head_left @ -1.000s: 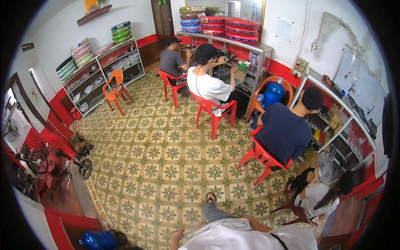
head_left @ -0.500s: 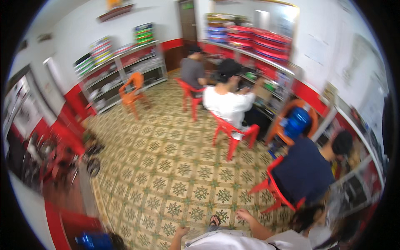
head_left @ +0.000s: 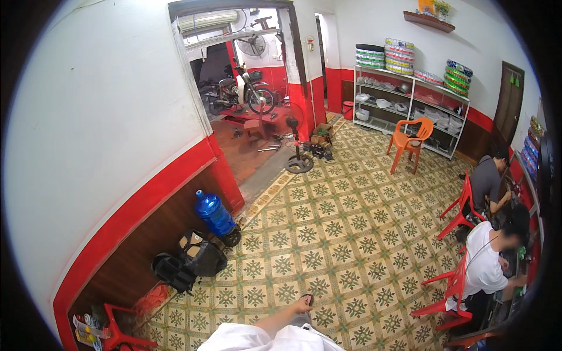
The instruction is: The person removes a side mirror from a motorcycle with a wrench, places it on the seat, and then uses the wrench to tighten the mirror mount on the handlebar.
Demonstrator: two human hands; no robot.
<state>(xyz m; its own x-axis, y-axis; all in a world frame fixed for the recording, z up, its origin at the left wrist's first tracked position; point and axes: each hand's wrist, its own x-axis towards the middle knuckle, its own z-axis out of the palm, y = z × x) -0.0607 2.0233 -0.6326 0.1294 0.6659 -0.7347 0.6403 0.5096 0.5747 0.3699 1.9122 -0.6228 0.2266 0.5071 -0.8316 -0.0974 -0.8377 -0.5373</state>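
My left forearm reaches up from the bottom centre over white clothing, with my left hand [head_left: 298,305] low over the floor in front of my sandalled foot [head_left: 308,299]. Its fingers are too small and merged with the foot to tell whether they hold anything. My right hand is out of sight. Below and around them spreads the patterned tile floor [head_left: 328,234]. At the left wall stand a blue water jug [head_left: 211,210], dark bags [head_left: 208,260] and a red plastic chair [head_left: 117,333].
A wide doorway shows a motorbike [head_left: 246,93] and scattered tools. A standing fan [head_left: 298,158] is by its edge. Tyre-topped shelves [head_left: 410,99] and an orange chair [head_left: 404,140] are at the back. Two seated co-workers [head_left: 480,257] [head_left: 489,181] work along the right.
The view has swung left, bringing the doorway and left wall to the middle and pushing the co-workers rightward. The nearest seated people have left the frame, as has my right hand.
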